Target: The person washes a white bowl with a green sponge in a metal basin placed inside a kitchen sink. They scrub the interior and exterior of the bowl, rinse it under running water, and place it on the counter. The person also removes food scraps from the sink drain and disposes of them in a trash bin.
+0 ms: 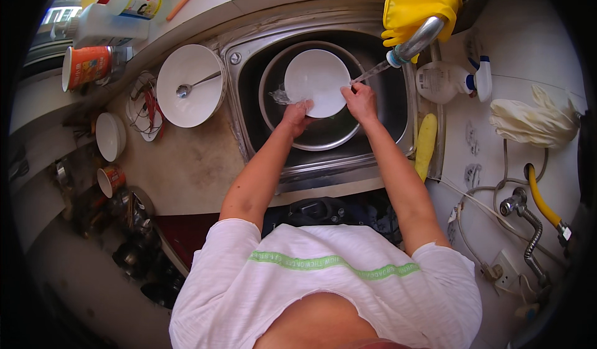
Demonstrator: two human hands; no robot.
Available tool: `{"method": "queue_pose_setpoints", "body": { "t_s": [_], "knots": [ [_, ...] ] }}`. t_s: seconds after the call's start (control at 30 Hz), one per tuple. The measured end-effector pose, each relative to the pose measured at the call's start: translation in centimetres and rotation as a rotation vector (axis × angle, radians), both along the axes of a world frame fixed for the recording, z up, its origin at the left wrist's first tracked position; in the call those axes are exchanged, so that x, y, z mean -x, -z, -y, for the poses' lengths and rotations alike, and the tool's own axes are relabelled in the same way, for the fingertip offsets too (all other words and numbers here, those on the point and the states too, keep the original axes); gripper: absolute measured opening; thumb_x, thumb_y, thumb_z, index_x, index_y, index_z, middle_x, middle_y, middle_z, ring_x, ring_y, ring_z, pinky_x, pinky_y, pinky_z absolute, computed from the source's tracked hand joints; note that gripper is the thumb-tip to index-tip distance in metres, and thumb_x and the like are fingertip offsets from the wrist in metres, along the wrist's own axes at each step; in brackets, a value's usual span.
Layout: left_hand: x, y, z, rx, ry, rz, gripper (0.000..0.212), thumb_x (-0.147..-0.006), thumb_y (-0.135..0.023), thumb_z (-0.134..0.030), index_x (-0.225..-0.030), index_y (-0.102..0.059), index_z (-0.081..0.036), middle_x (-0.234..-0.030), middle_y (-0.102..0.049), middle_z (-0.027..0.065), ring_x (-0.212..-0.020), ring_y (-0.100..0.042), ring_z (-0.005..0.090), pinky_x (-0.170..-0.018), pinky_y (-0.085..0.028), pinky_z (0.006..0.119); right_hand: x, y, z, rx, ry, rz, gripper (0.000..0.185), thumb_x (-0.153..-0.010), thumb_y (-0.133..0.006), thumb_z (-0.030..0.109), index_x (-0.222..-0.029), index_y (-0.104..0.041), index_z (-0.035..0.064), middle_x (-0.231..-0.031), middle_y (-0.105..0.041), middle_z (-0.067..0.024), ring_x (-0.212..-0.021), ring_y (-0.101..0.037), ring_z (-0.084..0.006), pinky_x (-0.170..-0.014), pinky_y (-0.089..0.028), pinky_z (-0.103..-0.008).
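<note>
A white plate or shallow bowl (317, 80) is tilted over a round metal basin (267, 124) inside the stainless steel sink (389, 115). My left hand (297, 117) grips its lower left rim, with fingertips on the white face. At the right rim, my right hand (361, 102) holds the edge between thumb and fingers. Water (371, 73) runs from the faucet (417, 38) and meets the rim by my right hand. A clear, crumpled patch (280, 95) shows left of the plate; I cannot tell whether it is film or splashing water.
Left of the sink stand a large white bowl (191, 106) holding a metal spoon (184, 90), and a smaller white bowl (110, 136). Yellow rubber gloves (415, 6) hang behind the faucet. A spray bottle (440, 82) and a long yellow-green vegetable (425, 146) lie along the right edge.
</note>
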State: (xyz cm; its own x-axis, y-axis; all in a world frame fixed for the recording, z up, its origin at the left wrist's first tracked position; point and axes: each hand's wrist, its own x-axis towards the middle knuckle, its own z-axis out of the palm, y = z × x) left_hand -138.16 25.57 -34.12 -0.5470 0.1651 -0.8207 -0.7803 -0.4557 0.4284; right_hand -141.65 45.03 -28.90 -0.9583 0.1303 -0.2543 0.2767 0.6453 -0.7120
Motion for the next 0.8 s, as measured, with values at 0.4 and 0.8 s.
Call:
{"method": "queue_pose_setpoints", "body": {
  "t_s": [0.4, 0.8],
  "knots": [
    [-0.1, -3.2, -0.4, 1.077, 0.589, -0.850, 0.059, -0.079, -0.050, 0.002, -0.136, -0.033, -0.004, -0.127, -0.045, 0.0281, -0.099, -0.060, 0.0456, -0.082, -0.053, 0.049, -2.1, 4.2, -4.5, 0.349, 0.223, 0.350, 0.028, -0.090, -0.041, 0.002, -0.108, -0.062, -0.0025, -0.095, -0.068, -0.0114, -0.080, -0.066, -0.0168, -0.068, -0.053, -0.0282],
    [2.3, -8.6, 1.3, 1.373, 0.874, -0.964, 0.061, -0.079, -0.053, 0.002, -0.134, -0.032, -0.015, -0.121, -0.043, 0.0210, -0.089, -0.061, 0.0442, -0.074, -0.052, 0.052, -3.8, 10.2, 2.6, -0.446, -0.671, 0.219, 0.031, -0.083, -0.054, 0.011, -0.112, -0.063, 0.0045, -0.116, -0.061, -0.0210, -0.107, -0.061, -0.0325, -0.085, -0.053, -0.0431]
  ]
}}
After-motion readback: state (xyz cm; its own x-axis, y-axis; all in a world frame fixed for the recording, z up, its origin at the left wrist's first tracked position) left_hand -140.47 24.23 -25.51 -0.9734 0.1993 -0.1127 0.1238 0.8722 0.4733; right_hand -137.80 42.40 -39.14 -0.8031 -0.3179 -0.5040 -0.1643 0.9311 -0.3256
